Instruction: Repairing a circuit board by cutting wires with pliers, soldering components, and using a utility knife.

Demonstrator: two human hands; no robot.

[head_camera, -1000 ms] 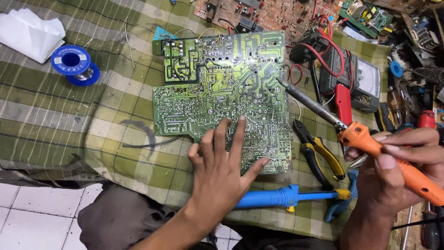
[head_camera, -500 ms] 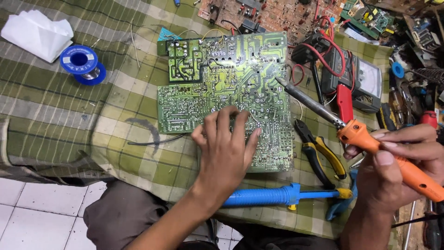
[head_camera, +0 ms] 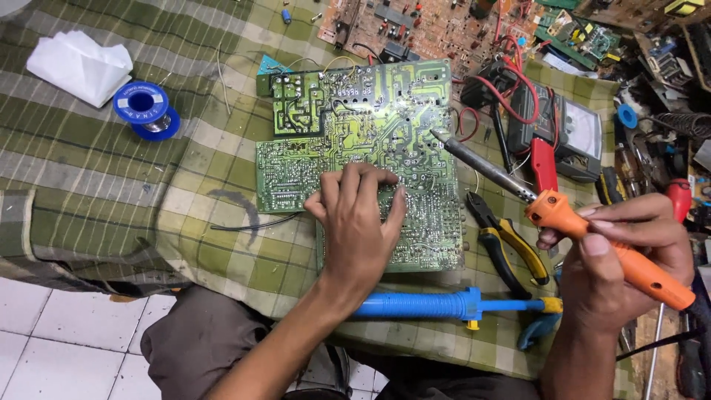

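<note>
The green circuit board (head_camera: 355, 148) lies solder side up on the checked cloth (head_camera: 185, 244) covering the tabletop. The left hand (head_camera: 359, 222) rests flat on the board's lower part, fingers loosely spread. Right of the board, the right hand (head_camera: 629, 259) pinches an orange soldering iron (head_camera: 592, 237), its tip touching the board's right edge. Below the board lies a blue desoldering pump (head_camera: 429, 304); yellow-handled pliers (head_camera: 511, 244) lie to the board's right.

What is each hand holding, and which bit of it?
The right hand holds an orange soldering iron by its handle. The left hand holds nothing; it rests flat on the green circuit board.
</note>
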